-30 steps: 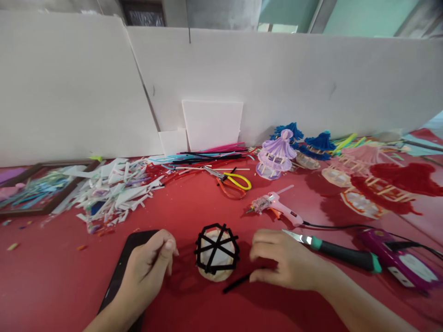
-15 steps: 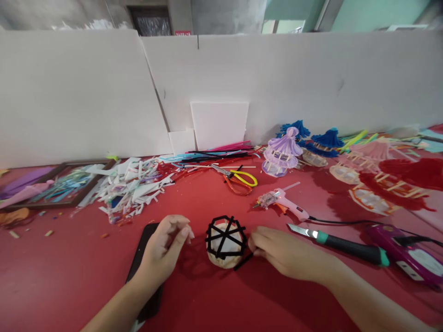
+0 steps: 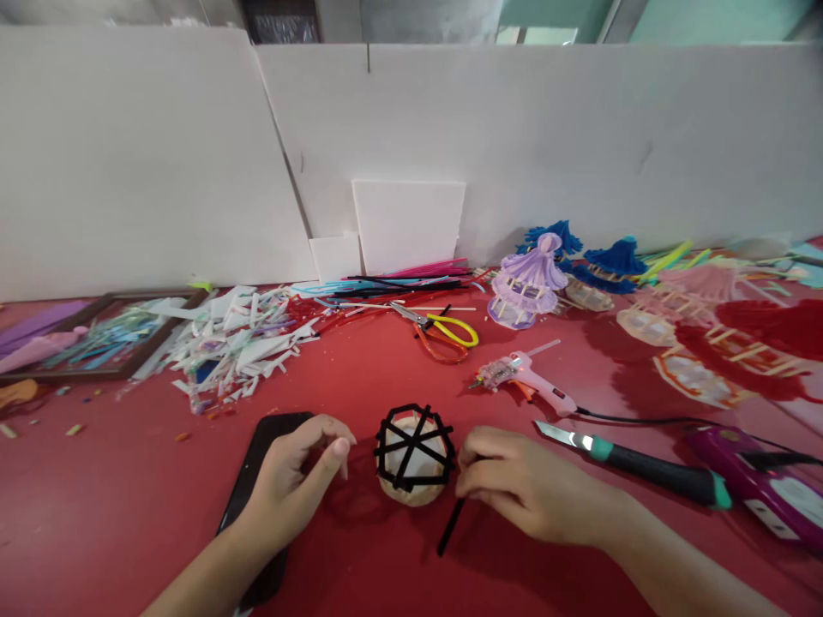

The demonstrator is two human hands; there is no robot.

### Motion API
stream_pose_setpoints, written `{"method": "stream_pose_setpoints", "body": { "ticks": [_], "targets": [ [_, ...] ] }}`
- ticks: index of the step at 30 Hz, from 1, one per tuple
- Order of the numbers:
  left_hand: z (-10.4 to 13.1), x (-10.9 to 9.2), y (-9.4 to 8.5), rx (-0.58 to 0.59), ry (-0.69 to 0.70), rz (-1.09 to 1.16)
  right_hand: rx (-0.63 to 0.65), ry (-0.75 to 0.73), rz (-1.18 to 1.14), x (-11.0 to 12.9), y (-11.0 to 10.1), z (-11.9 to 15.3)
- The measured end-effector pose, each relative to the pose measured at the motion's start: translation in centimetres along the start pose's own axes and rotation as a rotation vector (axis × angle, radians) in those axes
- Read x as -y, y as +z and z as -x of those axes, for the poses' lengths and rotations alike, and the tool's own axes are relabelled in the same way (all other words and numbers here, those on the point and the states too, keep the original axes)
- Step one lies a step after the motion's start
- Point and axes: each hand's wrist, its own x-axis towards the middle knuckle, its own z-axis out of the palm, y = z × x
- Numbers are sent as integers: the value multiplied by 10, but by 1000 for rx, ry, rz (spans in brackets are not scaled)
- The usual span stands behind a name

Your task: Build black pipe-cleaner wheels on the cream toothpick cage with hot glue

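Note:
A small round model (image 3: 411, 494) with a pale base and a black spoked frame (image 3: 415, 441) on top stands on the red table between my hands. My right hand (image 3: 514, 480), just right of it, pinches a short black strip (image 3: 451, 527), perhaps pipe cleaner, that hangs down toward me. To the model's left, my left hand (image 3: 305, 471) is loosely curled, thumb near the fingertips, with nothing visible in it. Beneath that hand lies a black phone (image 3: 248, 480).
Right of the model are a pink glue gun (image 3: 540, 386), a utility knife (image 3: 656, 467) with its blade out and a purple power strip (image 3: 759, 484). Behind lie scissors (image 3: 443, 330), a purple pavilion model (image 3: 531, 283) and a heap of white scraps (image 3: 241, 343).
The black strip in my right hand has swung to a steeper slant and its lower end sits nearer me. The right fingers have shifted slightly. My left hand stays beside the model.

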Motion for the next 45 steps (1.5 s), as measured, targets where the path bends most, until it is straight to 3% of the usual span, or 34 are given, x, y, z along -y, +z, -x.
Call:
{"method": "stream_pose_setpoints", "body": {
  "ticks": [4, 7, 11, 14, 19, 22, 26, 32, 36, 41, 45],
  "targets": [
    [0, -3, 0, -10, 71, -1, -120, -55, -8, 3, 1, -1],
    [0, -6, 0, -27, 143, -50, -300, -124, -39, 2, 3, -2],
    [0, -14, -1, -81, 338, -95, -468, -200, -41, 4, 5, -2],
    [4, -21, -4, -67, 511, -106, -531, -152, -29, 7, 7, -1],
    [7, -33, -3, 83, 494, -143, -583, -105, -33, 13, 9, -6],
    [-3, -40, 4, 81, 502, -273, -591, -100, -30, 21, 5, -14],
    [-22, -50, 10, 62, 580, -235, -628, -73, -9, 30, -5, -26],
    [-35, -46, 10, 20, 440, -249, -690, 11, 48, 17, -7, -28],
    [-33, -35, 9, 110, 330, -224, -714, 70, 61, 9, 0, -22],
    [-22, -19, 9, 344, 92, -121, -745, 109, 35, 11, 4, -17],
    [-14, -10, 15, 333, 30, -44, -771, 109, 119, 14, 1, -16]
  ]
}}
